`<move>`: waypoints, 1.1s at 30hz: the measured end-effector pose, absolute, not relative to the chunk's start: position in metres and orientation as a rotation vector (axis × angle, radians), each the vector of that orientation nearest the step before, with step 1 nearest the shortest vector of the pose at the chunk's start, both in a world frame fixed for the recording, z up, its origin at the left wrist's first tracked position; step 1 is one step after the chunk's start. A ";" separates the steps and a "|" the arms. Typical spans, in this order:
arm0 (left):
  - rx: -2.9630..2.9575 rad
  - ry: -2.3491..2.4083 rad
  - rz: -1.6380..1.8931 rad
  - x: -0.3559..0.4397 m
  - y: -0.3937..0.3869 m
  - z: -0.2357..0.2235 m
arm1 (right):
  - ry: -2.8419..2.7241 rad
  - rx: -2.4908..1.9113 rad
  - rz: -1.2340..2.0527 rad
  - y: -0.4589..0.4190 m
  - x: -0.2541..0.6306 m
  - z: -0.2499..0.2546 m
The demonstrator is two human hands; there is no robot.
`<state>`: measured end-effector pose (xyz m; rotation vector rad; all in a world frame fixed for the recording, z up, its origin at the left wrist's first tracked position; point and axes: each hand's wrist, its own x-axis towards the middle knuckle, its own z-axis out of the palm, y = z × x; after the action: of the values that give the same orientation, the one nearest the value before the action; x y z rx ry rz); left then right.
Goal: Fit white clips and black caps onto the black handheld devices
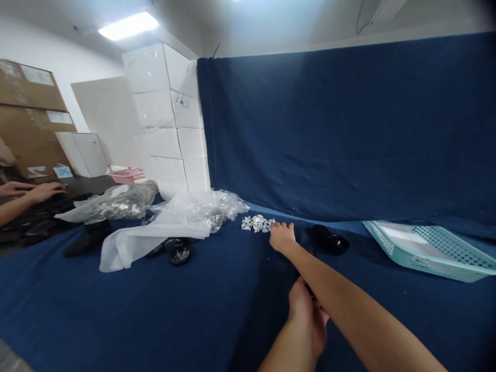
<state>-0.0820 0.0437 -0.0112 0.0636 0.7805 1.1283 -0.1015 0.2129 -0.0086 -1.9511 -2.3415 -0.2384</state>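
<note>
My right hand (pixel 282 236) is stretched out at the right edge of a small pile of white plastic pieces (pixel 256 223). Its fingers look slightly apart, with the tips over or touching the pieces, and nothing shows in them. Nearer to me, my left hand (pixel 307 316) is closed around something dark, mostly hidden behind my right forearm; its kind cannot be made out. A black rounded object (pixel 330 239) with a shiny spot lies on the blue cloth (pixel 186 315), just right of my right hand.
To the right stands a turquoise perforated basket (pixel 430 261). Left of the pile lie clear plastic bags (pixel 194 212), black round parts (pixel 179 253) and a bag of small pieces (pixel 120 201). White boxes (pixel 163 134) rise behind. Another person's hands (pixel 42 192) work at far left.
</note>
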 end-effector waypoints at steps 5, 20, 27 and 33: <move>0.080 0.771 1.116 -0.083 0.041 -0.013 | -2.306 -1.910 -0.336 0.204 -0.100 -0.003; 0.278 0.831 0.975 -0.080 0.039 -0.012 | -2.046 -1.609 -0.028 0.173 -0.071 0.039; 0.460 0.968 0.883 -0.078 0.035 -0.016 | -1.661 -1.294 0.385 0.112 0.014 0.054; 0.745 1.004 0.719 -0.074 0.021 -0.008 | -1.053 -1.249 0.536 0.041 0.118 0.022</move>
<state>-0.0745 0.0212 -0.0083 0.7446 1.0045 0.7190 0.1183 0.0407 0.0220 -1.2492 -1.0530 0.5363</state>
